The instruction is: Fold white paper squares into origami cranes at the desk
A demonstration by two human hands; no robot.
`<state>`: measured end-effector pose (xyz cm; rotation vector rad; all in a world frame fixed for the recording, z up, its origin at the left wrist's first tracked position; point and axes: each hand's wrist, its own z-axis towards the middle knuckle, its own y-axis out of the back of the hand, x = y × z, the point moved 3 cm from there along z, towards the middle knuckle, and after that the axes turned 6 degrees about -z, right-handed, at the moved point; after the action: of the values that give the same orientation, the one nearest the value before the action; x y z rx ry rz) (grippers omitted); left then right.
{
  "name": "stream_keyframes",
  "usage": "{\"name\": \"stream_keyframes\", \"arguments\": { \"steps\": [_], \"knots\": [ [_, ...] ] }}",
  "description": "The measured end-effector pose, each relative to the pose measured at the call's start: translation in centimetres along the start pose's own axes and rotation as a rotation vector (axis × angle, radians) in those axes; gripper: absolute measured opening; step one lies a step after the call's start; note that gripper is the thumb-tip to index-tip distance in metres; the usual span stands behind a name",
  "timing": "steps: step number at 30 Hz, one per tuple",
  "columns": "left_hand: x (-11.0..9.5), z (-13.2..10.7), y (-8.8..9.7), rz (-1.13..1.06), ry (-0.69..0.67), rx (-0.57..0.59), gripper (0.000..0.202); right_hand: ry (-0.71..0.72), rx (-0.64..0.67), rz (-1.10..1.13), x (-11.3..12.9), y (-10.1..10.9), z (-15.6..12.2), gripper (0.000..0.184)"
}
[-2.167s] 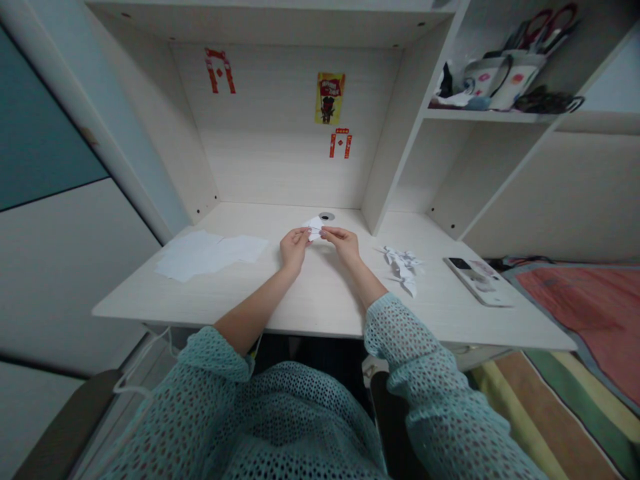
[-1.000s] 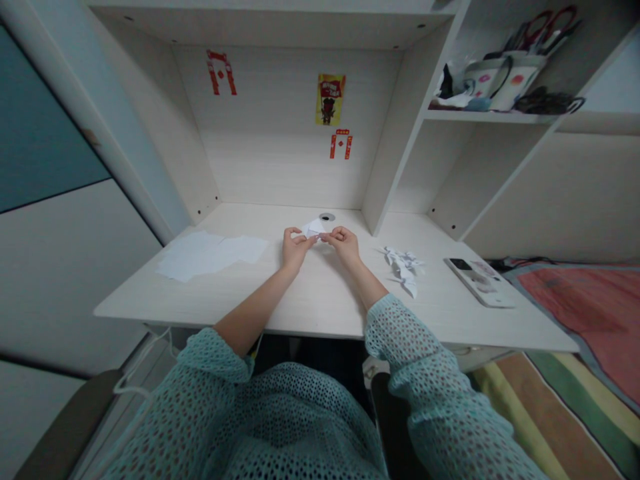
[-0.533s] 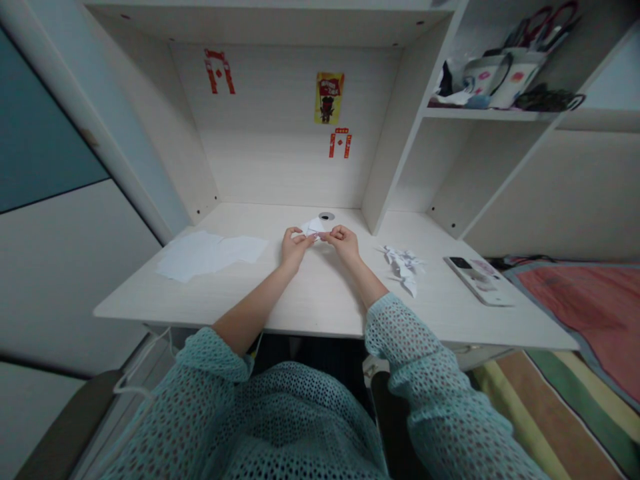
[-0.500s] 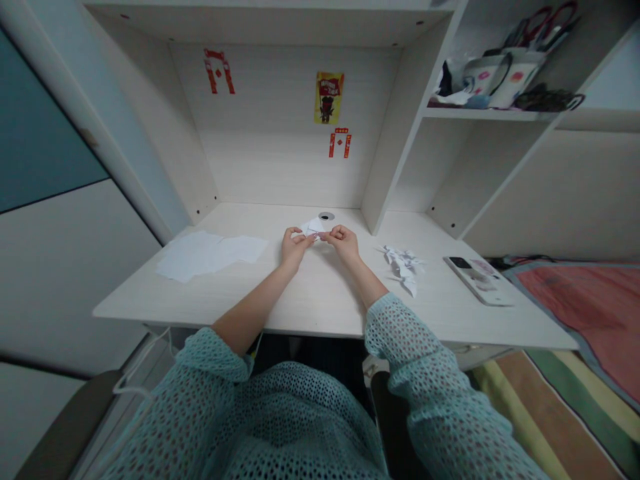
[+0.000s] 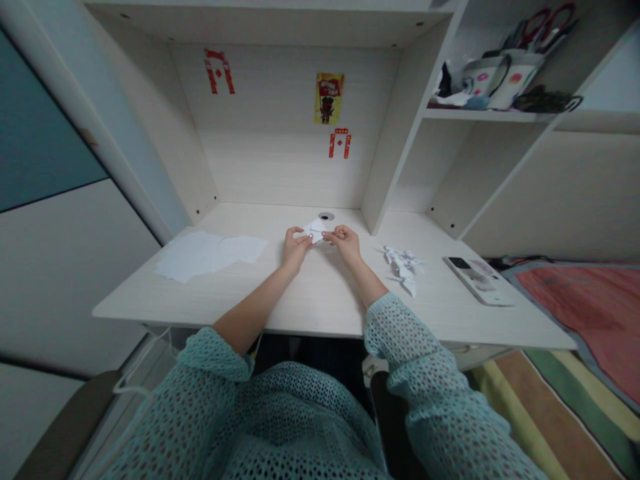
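A small folded piece of white paper (image 5: pixel 316 227) is held between my two hands, just above the desk in front of the round cable hole. My left hand (image 5: pixel 296 245) grips its left side, with the thumb along the near edge. At the right edge, my right hand (image 5: pixel 344 241) pinches the paper between thumb and fingers. Creases and a flap show on its face, while the fingers cover parts of both sides.
Flat white sheets (image 5: pixel 210 255) lie on the desk at the left. To the right are a pile of folded white paper pieces (image 5: pixel 401 267) and a phone (image 5: pixel 477 281). Cups with scissors and pens (image 5: pixel 515 79) stand on the upper right shelf.
My thumbs have moved slightly apart, and more of the folded paper's near part shows between them. Both hands still hold it in about the same place.
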<state>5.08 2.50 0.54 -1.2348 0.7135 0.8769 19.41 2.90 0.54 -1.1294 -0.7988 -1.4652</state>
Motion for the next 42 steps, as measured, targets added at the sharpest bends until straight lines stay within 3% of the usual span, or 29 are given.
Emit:
{"name": "stream_keyframes", "arguments": {
  "steps": [6,12,20,27,35,42],
  "knots": [
    [0.2,0.0,0.4,0.064,-0.084,0.008,0.038,-0.064,0.011,-0.021,-0.3,-0.6,-0.4,0.047],
    [0.7,0.2,0.4,0.112,-0.105,0.057,0.038,-0.024,0.015,0.045,-0.3,-1.2,-0.8,0.056],
    [0.7,0.5,0.8,0.049,-0.089,0.003,0.040,-0.141,0.024,0.015,-0.4,-0.6,-0.7,0.046],
    [0.6,0.4,1.0,0.012,-0.013,-0.067,0.042,-0.111,0.098,-0.036,-0.3,-0.5,-0.5,0.037],
    [0.6,1.0,1.3,0.077,-0.122,0.005,0.037,-0.162,0.130,-0.074,-0.2,-0.6,-0.8,0.043],
    [0.5,0.9,1.3,0.123,-0.127,0.007,0.034,-0.225,0.120,-0.111,-0.4,-0.7,-1.0,0.036]
  ]
}}
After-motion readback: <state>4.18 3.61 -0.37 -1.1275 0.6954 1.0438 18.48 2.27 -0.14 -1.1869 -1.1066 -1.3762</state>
